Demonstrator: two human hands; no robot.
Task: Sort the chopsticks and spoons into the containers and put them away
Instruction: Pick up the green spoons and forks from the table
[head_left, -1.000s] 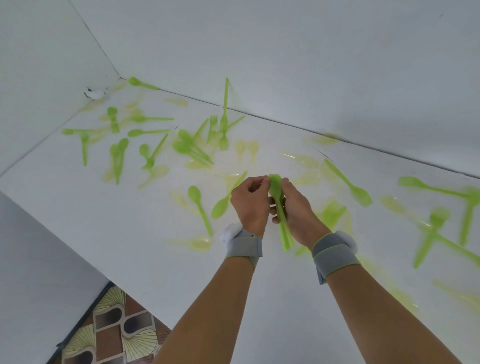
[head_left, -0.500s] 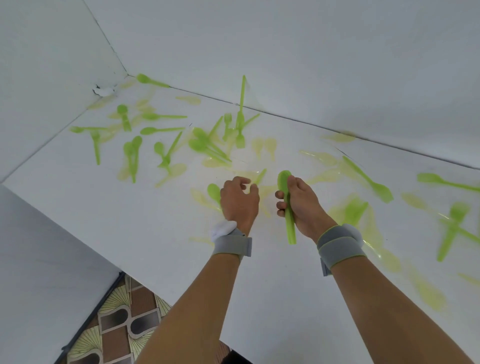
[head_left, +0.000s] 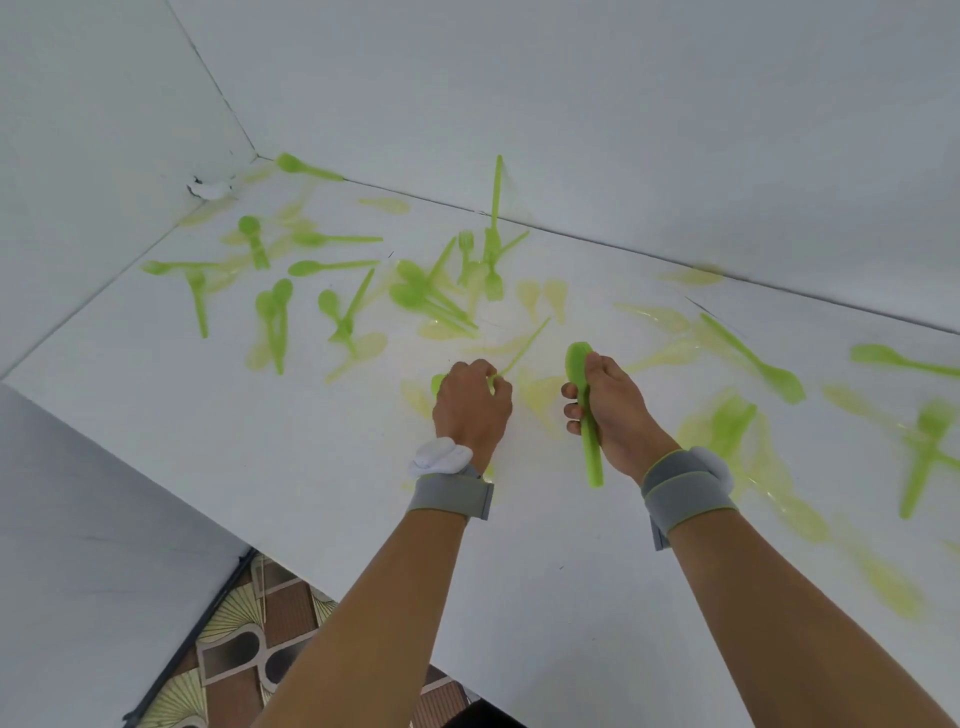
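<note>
Green plastic spoons (head_left: 586, 415), stacked as a bundle, are being gripped in the right hand (head_left: 610, 410), the fingers (head_left: 571, 410) curled round the handles; the bowls are projecting above the thumb and the handle ends are hanging below the palm, over the white tabletop (head_left: 322, 467). Just left of this bundle, the left hand (head_left: 470, 408) is being pressed down on the tabletop, its fingers curled over a thin green utensil (head_left: 522, 348) whose handle is slanting away up and to the right; whether that piece is being pinched cannot be told. A rounded green bowl (head_left: 438, 383) is showing at the far edge of that hand. Farther from the bundle, toward the wall, glossy translucent green spoons (head_left: 332, 267) and forks (head_left: 466, 254) are being left scattered, with pale yellowish reflections beneath them on the smooth surface. Grey fabric wristbands (head_left: 451, 496) are being worn on both wrists. No containers are being shown.
</note>
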